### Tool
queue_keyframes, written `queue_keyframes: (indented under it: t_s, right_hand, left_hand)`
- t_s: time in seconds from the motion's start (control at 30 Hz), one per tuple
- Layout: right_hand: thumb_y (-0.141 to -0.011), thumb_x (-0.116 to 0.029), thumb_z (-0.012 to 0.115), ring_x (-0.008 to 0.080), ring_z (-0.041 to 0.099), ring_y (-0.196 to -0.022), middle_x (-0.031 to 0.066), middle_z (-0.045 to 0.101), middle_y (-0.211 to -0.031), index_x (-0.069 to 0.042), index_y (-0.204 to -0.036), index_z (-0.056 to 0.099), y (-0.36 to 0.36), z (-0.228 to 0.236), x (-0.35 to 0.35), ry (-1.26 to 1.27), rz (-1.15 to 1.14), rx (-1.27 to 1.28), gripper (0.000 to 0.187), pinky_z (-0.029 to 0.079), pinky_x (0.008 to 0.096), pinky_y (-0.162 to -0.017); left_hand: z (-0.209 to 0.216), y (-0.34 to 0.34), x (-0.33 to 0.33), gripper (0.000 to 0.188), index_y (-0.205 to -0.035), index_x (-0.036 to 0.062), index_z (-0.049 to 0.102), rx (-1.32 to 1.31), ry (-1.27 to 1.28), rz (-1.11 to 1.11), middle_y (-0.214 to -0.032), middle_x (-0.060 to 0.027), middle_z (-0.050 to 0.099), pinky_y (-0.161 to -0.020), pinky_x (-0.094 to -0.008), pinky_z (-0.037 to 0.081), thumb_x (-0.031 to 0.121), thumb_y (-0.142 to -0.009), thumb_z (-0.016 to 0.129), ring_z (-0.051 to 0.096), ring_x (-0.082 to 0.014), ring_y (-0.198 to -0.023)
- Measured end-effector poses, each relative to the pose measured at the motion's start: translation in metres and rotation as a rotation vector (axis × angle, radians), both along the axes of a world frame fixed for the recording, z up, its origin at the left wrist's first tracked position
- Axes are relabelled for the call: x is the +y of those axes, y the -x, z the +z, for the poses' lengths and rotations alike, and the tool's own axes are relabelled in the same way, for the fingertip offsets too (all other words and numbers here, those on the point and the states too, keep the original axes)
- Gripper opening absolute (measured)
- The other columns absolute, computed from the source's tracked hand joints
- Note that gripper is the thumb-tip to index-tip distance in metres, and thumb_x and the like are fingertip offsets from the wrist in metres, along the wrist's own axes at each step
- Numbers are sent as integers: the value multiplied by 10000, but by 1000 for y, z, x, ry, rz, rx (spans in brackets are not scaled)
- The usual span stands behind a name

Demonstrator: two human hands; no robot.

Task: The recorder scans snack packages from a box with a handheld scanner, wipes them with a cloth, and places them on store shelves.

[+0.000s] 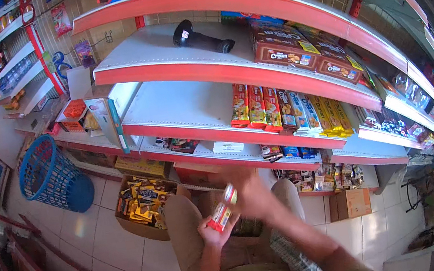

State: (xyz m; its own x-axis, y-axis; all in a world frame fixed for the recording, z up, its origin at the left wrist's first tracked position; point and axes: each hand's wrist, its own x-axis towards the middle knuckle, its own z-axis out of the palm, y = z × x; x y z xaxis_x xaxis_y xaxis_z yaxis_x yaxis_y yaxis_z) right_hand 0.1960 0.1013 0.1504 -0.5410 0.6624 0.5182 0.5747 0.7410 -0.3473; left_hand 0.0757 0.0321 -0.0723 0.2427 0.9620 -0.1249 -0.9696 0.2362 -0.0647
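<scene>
Above my lap, my left hand [220, 232] is closed around a narrow red and white snack packet [222, 212], which tilts up and away from me. My right hand [249, 193] is just right of the packet's upper end. Motion smears its fingers, so whether it touches or holds anything is unclear. Between my knees and the low shelf sits a red-brown box [199, 175], partly covered by my hands. An open cardboard box [144, 229] of yellow packets [144, 201] stands by my left knee.
Red-edged shelves [179, 104] curve in front of me, holding rows of red packets [256, 108] and yellow packets [328, 114]. A black handheld scanner [202, 39] lies higher up, beside brown biscuit boxes [285, 49]. A blue basket [57, 176] is at left; a closed carton [349, 204] is at right.
</scene>
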Motion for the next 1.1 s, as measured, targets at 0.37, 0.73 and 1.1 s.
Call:
queue_keyframes:
  t_s: [0.37,0.73,1.1]
  right_hand:
    - [-799,-421,599,386,477,-1270,215,516,-1340,-82,-1231,572,64,155,281,-336,-448,-308,551,478,481,-974]
    - [-834,-395,622,389,667,-922,239,676,-999,-60,-1214,568,59,141,198,-238,-187,-108,509,532,465,-816]
    - [-709,-118,689,393,656,-941,222,656,-1014,-28,-1229,543,-40,-30,-77,927,62,-218,548,523,434,-822]
  left_hand:
    - [5,-7,15,949,-1491,21,274,-8,-205,-13,-1534,-193,294,-1178,-526,190,367,-663,582,210,-336,-1455]
    - [7,6,21,932,-1507,133,290,-63,-262,53,-1554,-164,270,-1189,-530,126,374,-671,625,138,-301,-1478]
    - [15,12,20,916,-1526,127,237,-44,-300,104,-1586,-157,185,-1165,-570,159,344,-699,565,26,-322,-1490]
